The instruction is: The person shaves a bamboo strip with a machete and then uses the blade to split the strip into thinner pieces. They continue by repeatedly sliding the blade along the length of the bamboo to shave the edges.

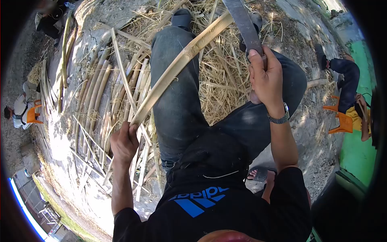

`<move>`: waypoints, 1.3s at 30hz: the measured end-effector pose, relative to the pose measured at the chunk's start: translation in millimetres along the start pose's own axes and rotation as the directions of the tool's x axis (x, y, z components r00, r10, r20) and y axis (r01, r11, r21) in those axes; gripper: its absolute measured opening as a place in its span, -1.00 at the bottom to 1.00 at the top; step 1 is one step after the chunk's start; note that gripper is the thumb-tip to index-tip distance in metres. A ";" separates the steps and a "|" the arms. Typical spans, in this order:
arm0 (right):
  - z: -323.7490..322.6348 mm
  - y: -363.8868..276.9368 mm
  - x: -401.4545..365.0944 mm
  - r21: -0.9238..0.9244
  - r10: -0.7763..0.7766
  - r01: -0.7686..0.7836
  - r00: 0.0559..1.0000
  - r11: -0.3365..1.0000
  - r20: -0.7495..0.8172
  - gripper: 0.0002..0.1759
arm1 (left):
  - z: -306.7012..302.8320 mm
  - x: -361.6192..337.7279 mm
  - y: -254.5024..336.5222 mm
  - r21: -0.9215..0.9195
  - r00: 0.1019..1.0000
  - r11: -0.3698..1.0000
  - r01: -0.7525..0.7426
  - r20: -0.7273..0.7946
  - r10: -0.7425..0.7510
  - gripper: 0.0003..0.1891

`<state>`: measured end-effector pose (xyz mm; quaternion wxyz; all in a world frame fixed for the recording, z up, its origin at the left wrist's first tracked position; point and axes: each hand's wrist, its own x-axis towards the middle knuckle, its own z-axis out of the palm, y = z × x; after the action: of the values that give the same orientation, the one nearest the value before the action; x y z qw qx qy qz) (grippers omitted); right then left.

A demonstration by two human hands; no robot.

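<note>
My left hand point(124, 142) is closed around the lower end of a split bamboo strip point(177, 64). The strip slants up and to the right across my thigh, and its far end meets the blade near the top of the view. In my right hand point(265, 76) is a machete point(245, 26), gripped by its handle with the thumb near the base of the broad dark blade. The blade points up and away from me. Pale bamboo shavings point(219, 94) cover the ground between my legs.
Several cut bamboo lengths point(96, 88) lie on the ground at my left, with thin strips across them. A seated person point(346, 76) is at the right by an orange chair point(342, 123). Another person point(20, 105) sits at the far left on an orange chair point(34, 112).
</note>
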<state>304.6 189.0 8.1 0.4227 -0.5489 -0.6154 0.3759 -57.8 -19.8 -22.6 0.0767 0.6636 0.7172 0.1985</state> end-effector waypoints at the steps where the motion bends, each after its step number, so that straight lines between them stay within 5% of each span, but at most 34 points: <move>1: 2.1 1.6 -1.5 -0.015 -0.022 0.022 1.000 1.000 -0.001 -0.65 | -1.8 0.1 -1.8 0.008 1.000 1.000 -0.009 0.000 0.009 -0.77; 23: 9.2 3.0 0.0 -0.061 -0.060 0.059 0.998 0.996 -0.013 -0.68 | -17.2 2.0 -11.5 -0.135 0.989 0.988 0.072 0.141 -0.053 -0.65; 33: 10.3 11.0 6.6 -0.129 -0.121 0.116 0.992 0.985 -0.037 -0.66 | -14.5 12.1 -22.2 -0.138 0.997 0.990 -0.001 0.078 0.012 -0.53; 39: 12.8 12.8 -8.3 0.030 0.063 -0.064 0.997 0.997 0.035 -0.62 | -15.9 16.7 -26.1 -0.119 0.996 0.993 -0.004 0.088 0.015 -0.53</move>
<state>297.6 182.3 -9.2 0.4084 -0.5550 -0.5989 0.4081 -89.5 -7.4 -15.7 0.1467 0.6694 0.6969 0.2115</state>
